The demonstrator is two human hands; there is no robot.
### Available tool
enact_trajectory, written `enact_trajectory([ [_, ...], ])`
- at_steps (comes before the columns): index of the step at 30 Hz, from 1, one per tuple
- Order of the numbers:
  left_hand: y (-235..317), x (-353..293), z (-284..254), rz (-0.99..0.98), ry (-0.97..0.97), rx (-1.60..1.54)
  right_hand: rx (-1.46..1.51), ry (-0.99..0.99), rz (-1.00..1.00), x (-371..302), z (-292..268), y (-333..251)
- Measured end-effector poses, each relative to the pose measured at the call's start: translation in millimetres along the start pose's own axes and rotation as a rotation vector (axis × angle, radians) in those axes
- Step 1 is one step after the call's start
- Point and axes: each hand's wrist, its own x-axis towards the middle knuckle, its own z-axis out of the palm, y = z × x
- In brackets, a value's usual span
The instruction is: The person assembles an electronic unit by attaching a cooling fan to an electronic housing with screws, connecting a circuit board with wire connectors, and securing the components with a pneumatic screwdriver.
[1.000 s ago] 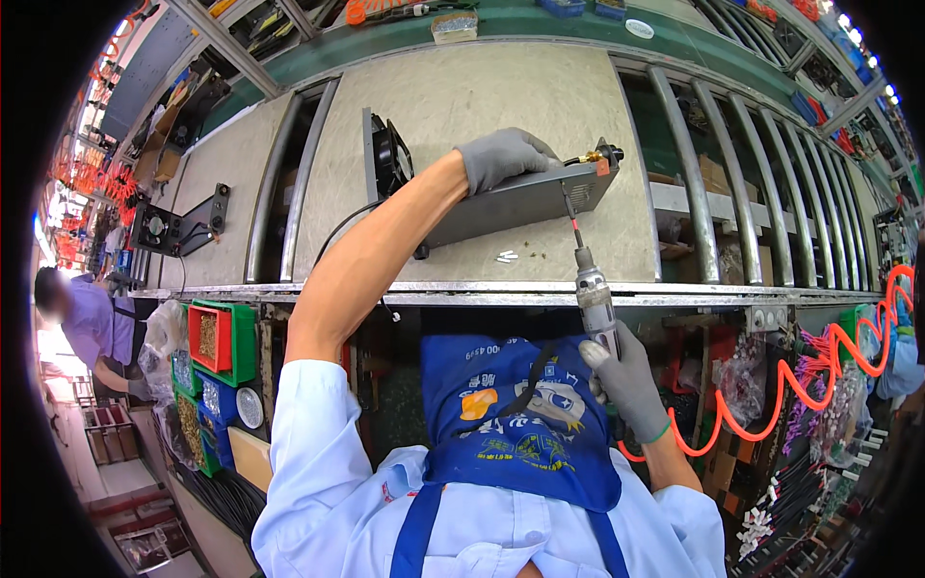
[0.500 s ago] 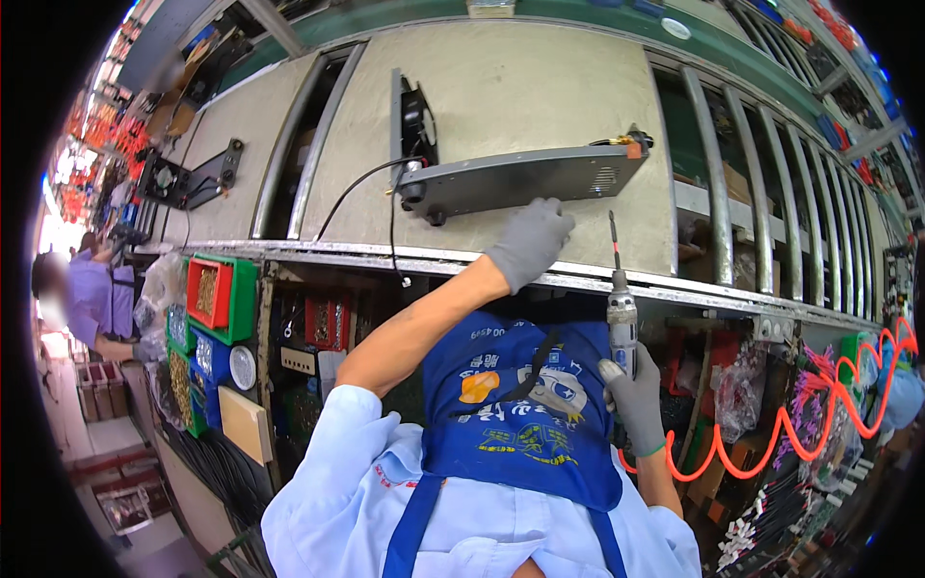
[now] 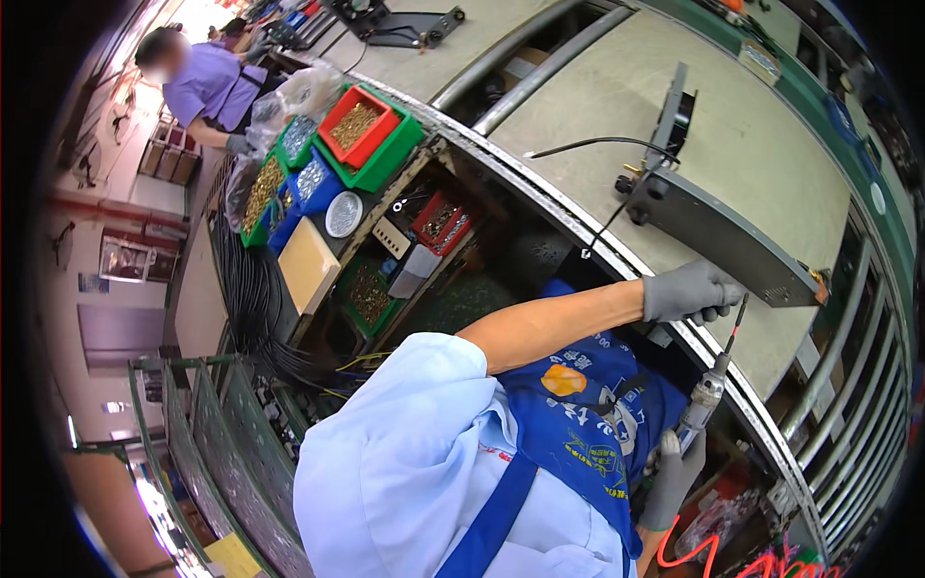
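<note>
My right hand (image 3: 672,477), in a grey glove, is wrapped round a power screwdriver (image 3: 704,397) whose long bit points up and away from me. My left hand (image 3: 686,291), also gloved in grey, has its fingers bent together right beside the bit's tip. Whatever lies in those fingers, if anything, is too small to make out. Just beyond the left hand stands a dark grey metal panel assembly (image 3: 727,231) on the bench, with an upright plate and a fan (image 3: 682,120) at its far left end. A black cable (image 3: 602,142) trails from it.
Screw bins, including a red bin (image 3: 358,127) and blue bin (image 3: 313,181), stand at the left. A metal bench edge (image 3: 540,207) runs diagonally before me. Rollers (image 3: 838,337) lie at right, a red coiled hose (image 3: 689,554) below. A co-worker (image 3: 207,87) stands far left.
The view has swung to the left, bringing the bins and co-worker further in. My left hand's fingers have come together by the bit's tip. The screwdriver stays in my right hand.
</note>
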Motion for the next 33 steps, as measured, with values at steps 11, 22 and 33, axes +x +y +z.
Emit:
enact_trajectory([
  [11,-6,-30,-35,0.131,0.241,-0.123,-0.092,-0.193,-0.040,9,16,-3],
  [22,9,-41,-63,0.134,0.203,0.027,-0.104,-0.329,-0.016,12,18,-22],
  [33,25,-68,-37,0.225,0.250,0.760,-0.115,-0.244,-0.224,25,31,-1],
])
